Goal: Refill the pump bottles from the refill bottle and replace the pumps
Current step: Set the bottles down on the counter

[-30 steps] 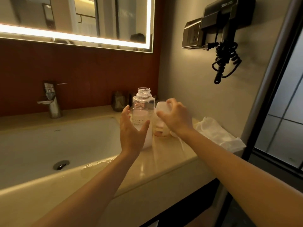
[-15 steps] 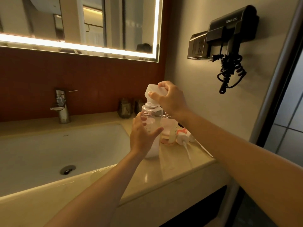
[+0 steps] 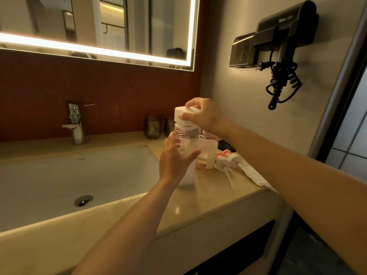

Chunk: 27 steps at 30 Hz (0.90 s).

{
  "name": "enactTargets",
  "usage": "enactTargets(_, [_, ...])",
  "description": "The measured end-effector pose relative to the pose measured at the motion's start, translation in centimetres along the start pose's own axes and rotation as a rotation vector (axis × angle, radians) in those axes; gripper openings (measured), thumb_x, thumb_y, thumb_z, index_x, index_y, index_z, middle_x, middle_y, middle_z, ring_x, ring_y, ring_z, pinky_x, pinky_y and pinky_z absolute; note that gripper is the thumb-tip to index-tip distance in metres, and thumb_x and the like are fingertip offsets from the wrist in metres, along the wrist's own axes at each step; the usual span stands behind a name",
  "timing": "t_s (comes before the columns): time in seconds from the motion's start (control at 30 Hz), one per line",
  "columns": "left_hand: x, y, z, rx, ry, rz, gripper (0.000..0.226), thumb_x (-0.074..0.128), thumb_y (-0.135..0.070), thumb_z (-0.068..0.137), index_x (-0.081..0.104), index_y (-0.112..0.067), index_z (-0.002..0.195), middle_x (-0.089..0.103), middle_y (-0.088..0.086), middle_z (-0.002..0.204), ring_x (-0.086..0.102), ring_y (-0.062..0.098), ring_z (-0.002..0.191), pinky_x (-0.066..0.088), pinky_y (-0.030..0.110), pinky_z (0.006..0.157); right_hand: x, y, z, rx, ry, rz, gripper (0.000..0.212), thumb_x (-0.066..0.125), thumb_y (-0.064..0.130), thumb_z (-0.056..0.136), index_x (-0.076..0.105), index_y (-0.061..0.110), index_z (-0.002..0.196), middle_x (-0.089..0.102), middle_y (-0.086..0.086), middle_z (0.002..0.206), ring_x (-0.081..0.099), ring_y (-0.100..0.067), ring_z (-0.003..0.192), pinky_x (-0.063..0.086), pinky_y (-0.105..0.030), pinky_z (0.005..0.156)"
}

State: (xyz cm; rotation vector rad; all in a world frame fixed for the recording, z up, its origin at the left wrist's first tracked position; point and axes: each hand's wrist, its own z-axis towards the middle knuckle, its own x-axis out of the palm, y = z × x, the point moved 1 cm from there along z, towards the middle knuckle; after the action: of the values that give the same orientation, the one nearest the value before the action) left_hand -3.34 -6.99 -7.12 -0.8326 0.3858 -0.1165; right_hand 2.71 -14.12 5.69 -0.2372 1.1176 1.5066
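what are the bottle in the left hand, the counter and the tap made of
Pump bottle: probably clear plastic; see-through, moulded threaded neck.
Counter: glossy beige stone or stone-look; it mirrors the light.
Tap: polished metal, likely chrome; bright mirror-like highlights.

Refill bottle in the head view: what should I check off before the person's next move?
1. The right hand grips the refill bottle: ok.
2. Refill bottle upended above the near pump bottle: ok.
3. Spout seated in its neck: cannot tell.
4. The left hand holds the near pump bottle upright: ok.
5. Both pumps off, lying on the counter: ok.
6. Fill level: cannot tell.
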Motion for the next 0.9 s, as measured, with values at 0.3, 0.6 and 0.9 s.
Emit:
enactTargets(0.3, [0.0,0.1,0.0,0.001,-0.006,-0.006,0.091,0.076,-0.046,0.068,0.031,-0.013,0.140,0.050,0.005,0.126,0.052,0.016,0.106,0.050,0.034,0.087,0.0,0.2,0.5,0.072,-0.017,-0.019,0.066,0.053,0.055,0.084,0.036,0.021,0.137,0.036,-0.006,0.144,0.039,-0.026,0.128,0.041,-0.038,0.100])
enactTargets(0.6, [0.1,0.0,-0.1,0.014,-0.024,0.019,0.090,0.074,-0.048,0.069,0.032,-0.013,0.140,0.050,0.005,0.126,0.053,0.016,0.107,0.050,0.031,0.084,-0.1,0.0,0.2,-0.027,0.056,-0.406,0.063,0.057,0.054,0.082,0.044,0.017,0.132,0.044,-0.009,0.132,0.048,-0.024,0.113,0.048,-0.034,0.089])
enactTargets(0.9, [0.3,0.2,-0.2,0.004,-0.043,0.023,0.090,0.075,-0.048,0.069,0.032,-0.014,0.140,0.051,0.004,0.126,0.052,0.016,0.107,0.051,0.032,0.084,-0.3,0.2,0.4,-0.051,0.108,-0.338,0.057,0.061,0.046,0.083,0.046,0.018,0.129,0.049,-0.008,0.127,0.051,-0.023,0.110,0.047,-0.031,0.086])
